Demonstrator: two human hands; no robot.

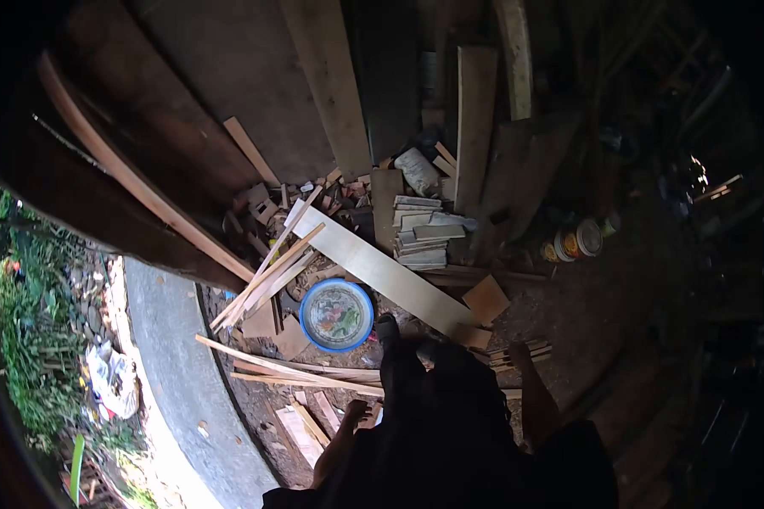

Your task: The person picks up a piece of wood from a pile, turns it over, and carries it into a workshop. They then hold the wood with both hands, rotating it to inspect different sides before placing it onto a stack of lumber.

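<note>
My left hand point(356, 416) hangs low beside my dark-clothed body, its fingers loosely bent and apart, with nothing seen in them. Near it on the ground lie short wooden strips point(307, 424) and longer thin slats point(293, 371). On the other side, my right hand point(520, 356) is in deep shade above a few small sticks point(539, 349); its fingers are too dark to read. A long pale plank point(373, 267) lies slanting across the floor in front of my feet. Close to my foot rests a blue-rimmed round basin point(302, 316) with a patterned inside.
Several pale wood pieces are stacked point(420, 229) beyond the plank. Tall boards point(474, 127) lean on the back wall, with scraps at their base. Round tubs point(584, 238) sit at the right. A concrete curb point(170, 339) and green plants point(34, 314) border the left side.
</note>
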